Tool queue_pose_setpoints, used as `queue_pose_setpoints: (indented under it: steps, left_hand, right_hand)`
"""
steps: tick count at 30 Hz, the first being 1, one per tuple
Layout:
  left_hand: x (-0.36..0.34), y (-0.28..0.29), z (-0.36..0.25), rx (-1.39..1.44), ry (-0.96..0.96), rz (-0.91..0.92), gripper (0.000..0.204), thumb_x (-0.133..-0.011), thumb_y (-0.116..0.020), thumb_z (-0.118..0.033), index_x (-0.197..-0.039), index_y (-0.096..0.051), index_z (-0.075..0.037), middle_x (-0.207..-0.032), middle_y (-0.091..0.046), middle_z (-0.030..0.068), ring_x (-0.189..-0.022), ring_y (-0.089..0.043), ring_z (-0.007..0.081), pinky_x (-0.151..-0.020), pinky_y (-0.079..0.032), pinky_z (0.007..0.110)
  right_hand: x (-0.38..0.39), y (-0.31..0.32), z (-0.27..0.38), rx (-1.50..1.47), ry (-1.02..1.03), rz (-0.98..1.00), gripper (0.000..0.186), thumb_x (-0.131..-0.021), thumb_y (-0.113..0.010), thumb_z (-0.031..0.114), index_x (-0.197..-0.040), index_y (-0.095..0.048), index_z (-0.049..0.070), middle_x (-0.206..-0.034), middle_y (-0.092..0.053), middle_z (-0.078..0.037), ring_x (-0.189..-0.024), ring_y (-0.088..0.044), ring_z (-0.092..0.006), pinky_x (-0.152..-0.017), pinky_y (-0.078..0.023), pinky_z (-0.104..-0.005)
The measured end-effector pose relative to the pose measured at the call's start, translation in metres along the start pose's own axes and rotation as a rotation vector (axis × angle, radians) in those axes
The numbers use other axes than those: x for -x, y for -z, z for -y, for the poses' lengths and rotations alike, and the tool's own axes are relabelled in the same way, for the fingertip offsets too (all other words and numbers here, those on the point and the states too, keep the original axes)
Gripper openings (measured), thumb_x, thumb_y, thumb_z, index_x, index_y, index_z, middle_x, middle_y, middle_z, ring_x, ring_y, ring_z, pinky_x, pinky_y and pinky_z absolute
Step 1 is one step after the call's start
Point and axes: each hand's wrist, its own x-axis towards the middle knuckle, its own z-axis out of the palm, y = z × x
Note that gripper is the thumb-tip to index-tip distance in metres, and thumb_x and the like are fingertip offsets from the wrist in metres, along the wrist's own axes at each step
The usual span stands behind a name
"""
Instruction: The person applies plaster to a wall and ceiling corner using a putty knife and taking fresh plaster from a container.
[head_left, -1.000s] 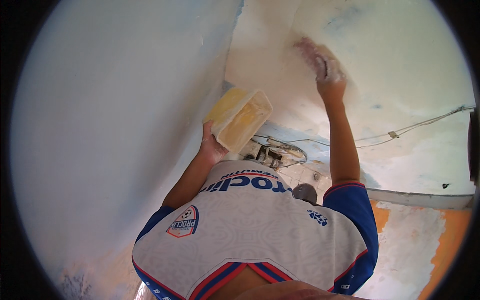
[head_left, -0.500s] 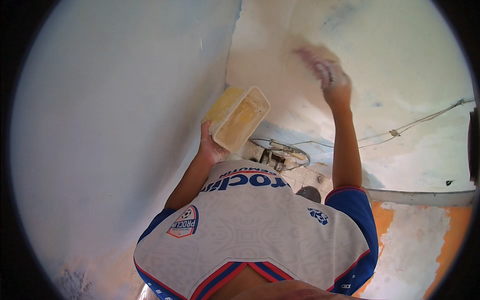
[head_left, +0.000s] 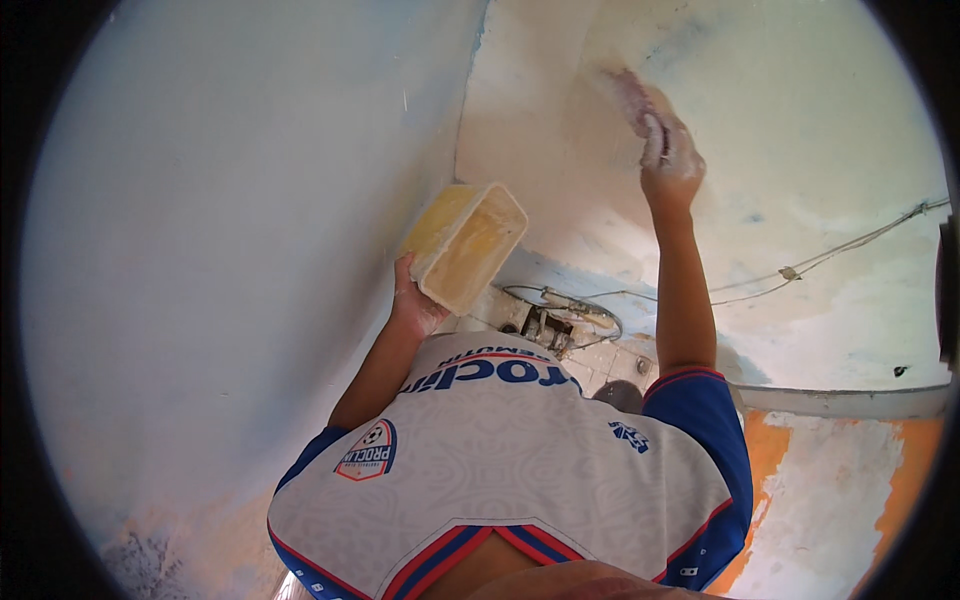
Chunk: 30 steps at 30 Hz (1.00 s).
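My left hand (head_left: 418,308) grips the lower end of a rectangular yellowish plastic tub (head_left: 440,225), thumb along its outer side. The tub is tilted, its mouth facing right, and pale residue coats the rim and inner walls. Up at the right-hand wall (head_left: 560,130), my right hand (head_left: 672,160), whitened with paste or dust, is closed on a pinkish-purple flat piece (head_left: 630,98). That piece is blurred, so its exact kind does not show; its far end is at or very near the wall surface.
A bluish-grey wall (head_left: 220,220) stands at the left, meeting the patchy cream wall in a corner. Thin cables (head_left: 830,250) run along the right wall. Below the tub lie a looped hose or cable (head_left: 615,318), dirty light tiles (head_left: 600,355) and cluttered metal bits (head_left: 548,325).
My right hand and the pinkish piece have shifted slightly, the piece now pointing more steeply upward. The tub in my left hand has moved a little down and left.
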Motion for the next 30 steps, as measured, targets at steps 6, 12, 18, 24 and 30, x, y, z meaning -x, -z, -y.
queue_pose_setpoints:
  steps: [6,12,18,24,30]
  left_hand:
    - [0.001,0.002,0.000,0.013,0.010,0.021,0.073,-0.097,-0.046,-0.063,-0.153,-0.048,-0.016,-0.151,-0.057,0.0100,-0.136,-0.058,0.0309,-0.111,-0.049,0.051]
    - [-0.004,0.007,0.003,0.005,0.028,0.011,0.074,-0.097,-0.046,-0.063,-0.153,-0.048,-0.015,-0.151,-0.056,0.0103,-0.136,-0.057,0.0316,-0.112,-0.049,0.052]
    - [0.005,-0.004,0.003,-0.024,0.000,-0.018,0.073,-0.098,-0.041,-0.062,-0.153,-0.048,-0.015,-0.151,-0.056,0.0107,-0.136,-0.057,0.0311,-0.111,-0.049,0.052]
    - [0.003,-0.005,0.001,-0.015,0.013,0.019,0.071,-0.100,-0.038,-0.060,-0.153,-0.048,-0.014,-0.150,-0.058,0.0111,-0.134,-0.059,0.0323,-0.109,-0.052,0.052]
    - [0.003,-0.003,0.003,-0.007,0.026,-0.015,0.072,-0.099,-0.038,-0.060,-0.154,-0.047,-0.014,-0.151,-0.056,0.0120,-0.135,-0.059,0.0322,-0.111,-0.050,0.051]
  right_hand:
    - [0.021,-0.007,-0.007,0.001,0.069,0.225,0.010,-0.097,-0.072,0.013,-0.101,-0.072,0.004,-0.091,-0.075,-0.014,-0.074,-0.073,-0.0342,-0.065,-0.059,-0.0397]
    - [0.021,0.004,0.005,-0.149,-0.365,0.114,0.009,-0.095,-0.073,0.013,-0.101,-0.072,0.005,-0.094,-0.074,-0.018,-0.080,-0.073,-0.0379,-0.069,-0.058,-0.0430]
    - [0.014,-0.002,-0.007,0.014,0.123,0.134,0.011,-0.096,-0.072,0.014,-0.103,-0.072,0.005,-0.095,-0.074,-0.017,-0.079,-0.072,-0.0384,-0.068,-0.058,-0.0422]
    - [0.007,0.009,-0.010,-0.073,0.125,0.198,0.011,-0.097,-0.070,0.015,-0.103,-0.073,0.006,-0.102,-0.074,-0.014,-0.079,-0.072,-0.0363,-0.068,-0.058,-0.0419]
    - [-0.014,0.008,-0.004,0.040,0.093,0.103,0.011,-0.097,-0.070,0.013,-0.105,-0.074,0.007,-0.104,-0.074,-0.015,-0.079,-0.071,-0.0361,-0.067,-0.058,-0.0425]
